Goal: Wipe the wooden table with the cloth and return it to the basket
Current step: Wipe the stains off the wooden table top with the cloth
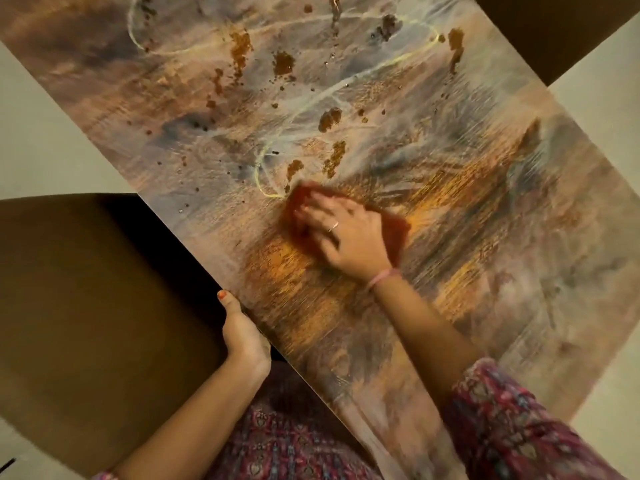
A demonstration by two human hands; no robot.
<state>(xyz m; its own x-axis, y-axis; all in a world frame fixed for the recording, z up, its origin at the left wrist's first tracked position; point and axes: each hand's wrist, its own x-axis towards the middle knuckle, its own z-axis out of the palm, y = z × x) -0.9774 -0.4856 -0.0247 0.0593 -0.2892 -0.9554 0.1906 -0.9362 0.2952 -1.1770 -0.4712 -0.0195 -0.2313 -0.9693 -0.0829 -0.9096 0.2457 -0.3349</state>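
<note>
Head view, left to right. Left hand hooks over the near edge of the table, thumb on top, fingers hidden beneath; likely steadying the body for the reach. Right hand, fingers spread flat, presses the reddish cloth against the wood, cloth showing either side of it. Brown stains lie beyond the fingertips, unwiped. Basket not in view.

No readable text, label, brand, number or sign shows anywhere here; the marks in view are only stains and smears, not letters.
</note>
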